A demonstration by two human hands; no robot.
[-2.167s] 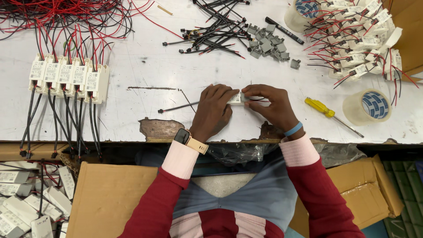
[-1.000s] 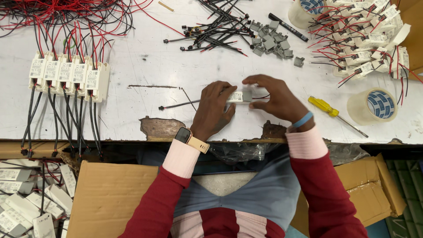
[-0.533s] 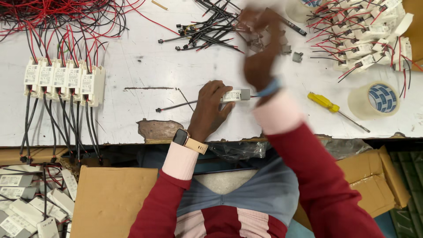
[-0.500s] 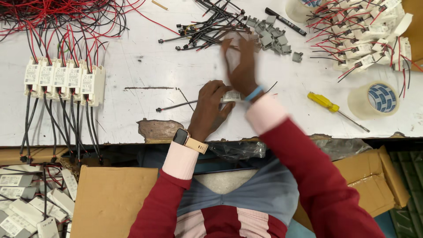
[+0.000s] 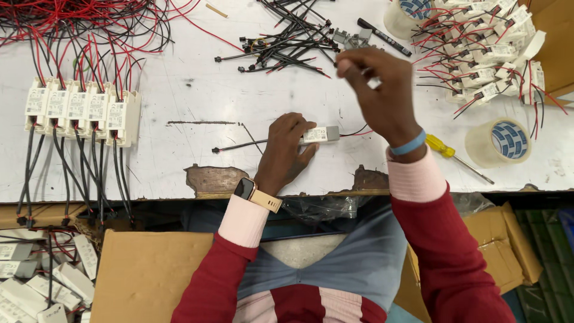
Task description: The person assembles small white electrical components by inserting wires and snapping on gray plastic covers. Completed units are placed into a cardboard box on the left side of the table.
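My left hand [image 5: 287,149] presses a small white module [image 5: 315,134] flat on the white table [image 5: 197,90]. A black lead runs left from the module and a red-and-black lead runs right. My right hand [image 5: 382,96] hovers above and to the right of the module, fingers pinched on what looks like a small grey clip [image 5: 373,84]. Its fingertips sit close to the pile of black cable ties [image 5: 287,42] and the loose grey clips [image 5: 353,40].
A row of wired white modules [image 5: 84,110] lies at the left. A heap of wired modules [image 5: 490,42] sits at the far right. A yellow-handled screwdriver [image 5: 445,149], two tape rolls [image 5: 498,142] and a black marker [image 5: 382,36] are nearby. Cardboard boxes [image 5: 143,281] stand below the table edge.
My right hand left the module, reached up to the grey clips, and has come partway back with its fingers pinched. My left hand stayed on the module.
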